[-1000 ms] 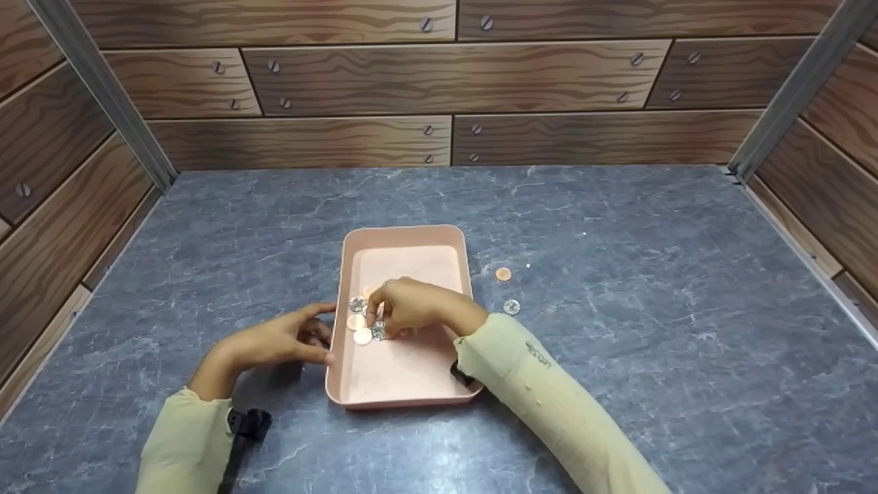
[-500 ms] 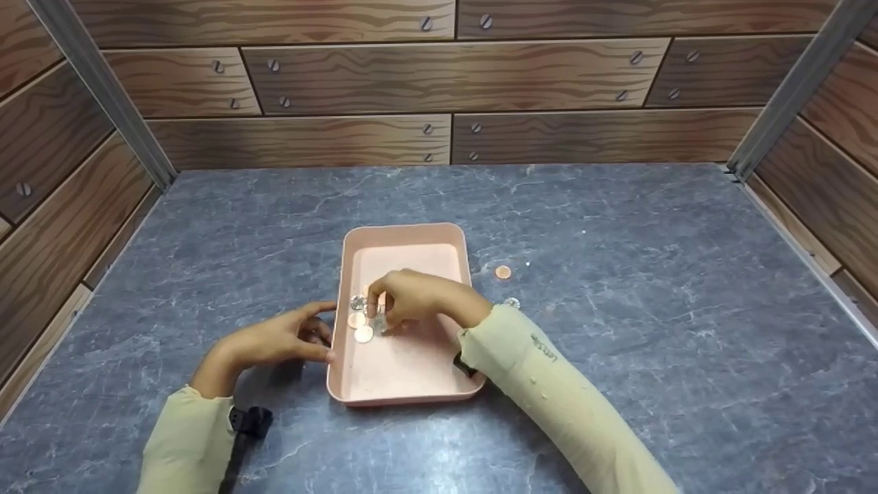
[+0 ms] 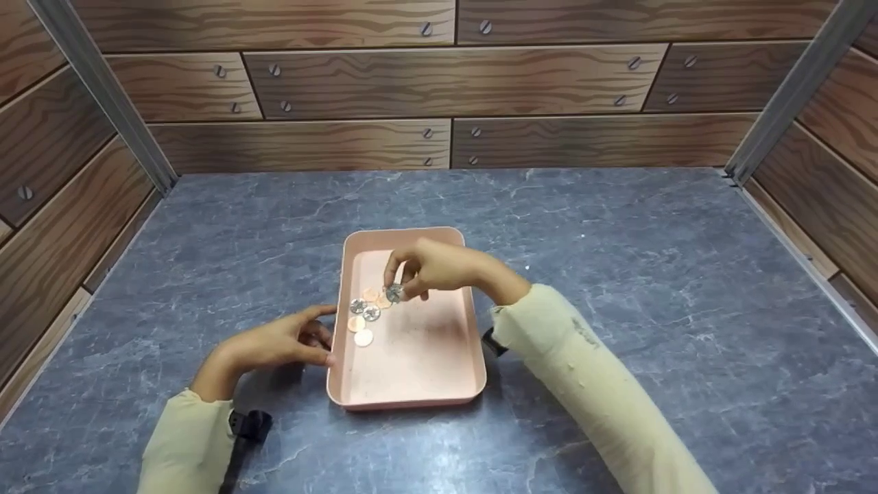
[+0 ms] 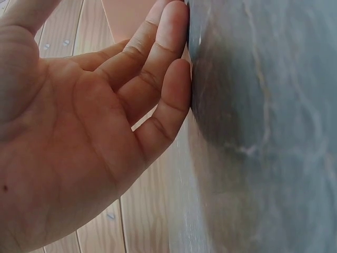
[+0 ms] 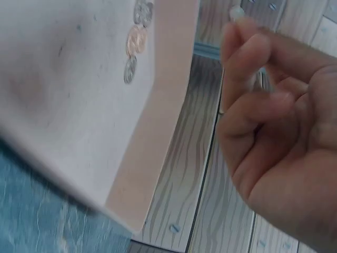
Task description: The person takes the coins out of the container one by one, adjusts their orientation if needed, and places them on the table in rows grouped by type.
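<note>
Right hand (image 3: pixel 439 266) is over the tray (image 3: pixel 418 374), just right of center frame. Its grip pinches a silver-colored coin (image 3: pixel 394 293) between thumb and fingertips. In the head view that coin is face-on and partly blocks a copper-colored coin (image 3: pixel 383 301) behind it. Right wrist view has the pinched coin near edge-on, top of frame, right of the tray wall.

Left hand (image 3: pixel 271 341) is at the tray's left side, left of center frame. Grip is relaxed, fingers loosely bent and spread; thumb tip and index tip touch the outer left wall. Left wrist view: lower fingertips rest on the tabletop (image 3: pixel 651 261).

Tray is pink, rectangular, rounded corners, flat on the tabletop, long side running up the frame. Inside, near its left wall: two silver coins (image 3: pixel 372 313), more copper coins (image 3: pixel 357 323), and a pale, glare-washed one (image 3: pixel 363 337) at the low end of the cluster.

Both sleeves (image 3: pixel 590 377) are pale yellow-green; black wrist unit (image 3: pixel 254 425) on the left arm, another partly visible on the right. Back wall (image 3: pixel 384 82) is wood-plank print across the top of frame, with gray posts (image 3: pixel 103 96) upper left and upper right.
</note>
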`<state>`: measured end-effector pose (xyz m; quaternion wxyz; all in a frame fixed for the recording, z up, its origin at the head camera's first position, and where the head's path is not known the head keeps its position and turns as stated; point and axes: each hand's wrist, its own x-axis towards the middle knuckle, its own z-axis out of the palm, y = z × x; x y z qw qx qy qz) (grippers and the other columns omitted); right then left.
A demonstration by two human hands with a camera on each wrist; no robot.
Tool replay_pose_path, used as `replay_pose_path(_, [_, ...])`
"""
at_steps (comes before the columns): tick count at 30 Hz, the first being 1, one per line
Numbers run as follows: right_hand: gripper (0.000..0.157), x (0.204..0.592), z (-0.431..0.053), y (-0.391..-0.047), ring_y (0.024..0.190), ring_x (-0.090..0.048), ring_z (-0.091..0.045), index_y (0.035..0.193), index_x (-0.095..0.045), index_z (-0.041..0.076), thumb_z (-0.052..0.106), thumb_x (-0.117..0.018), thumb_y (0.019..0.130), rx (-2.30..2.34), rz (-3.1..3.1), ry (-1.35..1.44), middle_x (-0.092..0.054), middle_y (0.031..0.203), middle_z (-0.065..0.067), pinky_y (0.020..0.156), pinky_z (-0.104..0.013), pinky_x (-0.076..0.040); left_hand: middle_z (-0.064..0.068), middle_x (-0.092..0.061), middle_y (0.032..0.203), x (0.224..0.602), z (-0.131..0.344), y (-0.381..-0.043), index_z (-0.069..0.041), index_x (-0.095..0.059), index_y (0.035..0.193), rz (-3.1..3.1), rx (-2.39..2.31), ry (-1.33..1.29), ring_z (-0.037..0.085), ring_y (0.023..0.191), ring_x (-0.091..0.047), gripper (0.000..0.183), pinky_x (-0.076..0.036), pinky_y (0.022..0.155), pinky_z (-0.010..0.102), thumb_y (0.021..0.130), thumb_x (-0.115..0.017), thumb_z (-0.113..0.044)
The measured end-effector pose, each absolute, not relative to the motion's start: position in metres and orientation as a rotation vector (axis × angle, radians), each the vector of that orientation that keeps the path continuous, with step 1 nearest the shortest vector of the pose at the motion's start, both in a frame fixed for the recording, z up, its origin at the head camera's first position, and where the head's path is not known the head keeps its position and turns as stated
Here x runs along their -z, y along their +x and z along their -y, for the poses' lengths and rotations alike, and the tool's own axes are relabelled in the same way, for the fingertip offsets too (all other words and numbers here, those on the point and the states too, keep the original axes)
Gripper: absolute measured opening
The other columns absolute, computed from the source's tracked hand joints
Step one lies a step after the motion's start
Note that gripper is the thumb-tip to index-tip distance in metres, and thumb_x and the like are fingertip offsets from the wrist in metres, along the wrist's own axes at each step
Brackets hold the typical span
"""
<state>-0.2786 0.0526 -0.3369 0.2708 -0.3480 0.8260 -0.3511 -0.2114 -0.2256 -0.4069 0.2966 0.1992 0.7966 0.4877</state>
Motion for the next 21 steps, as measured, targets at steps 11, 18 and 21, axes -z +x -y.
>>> replay_pose_path(11, [0.023, 0.335, -0.096, -0.285, 0.061, -0.053, -0.006, 0.106, -0.063, -0.004, -0.005, -0.066, 0.083, 1.106, -2.177, -0.840, -0.063, 0.076, 0.002, 0.055, -0.019, -0.044, 0.018, -0.063, 0.109, 0.407, 0.229, -0.209, 0.011, -0.015, 0.147, -2.133, -1.293, 0.534, 0.015, 0.093, -0.062, 0.092, -0.050, 0.083, 0.021, 0.084, -0.075, -0.019])
replay_pose_path(18, [0.025, 0.344, -0.137, -0.291, 0.060, -0.053, -0.006, 0.108, -0.062, -0.002, -0.005, -0.065, 0.083, 1.076, -2.224, -0.775, -0.062, 0.077, 0.002, 0.054, -0.017, -0.043, 0.018, -0.063, 0.109, 0.406, 0.227, -0.211, 0.011, -0.015, 0.147, -2.130, -1.294, 0.544, 0.015, 0.094, -0.062, 0.092, -0.050, 0.083, 0.021, 0.084, -0.075, -0.019])
replay_pose_path(21, [0.027, 0.345, -0.154, -0.291, 0.059, -0.052, -0.006, 0.109, -0.062, -0.003, -0.003, -0.065, 0.082, 1.068, -2.245, -0.758, -0.062, 0.076, 0.003, 0.053, -0.018, -0.041, 0.017, -0.062, 0.108, 0.405, 0.225, -0.211, 0.011, -0.015, 0.147, -2.128, -1.295, 0.546, 0.015, 0.094, -0.061, 0.092, -0.050, 0.083, 0.021, 0.084, -0.075, -0.018])
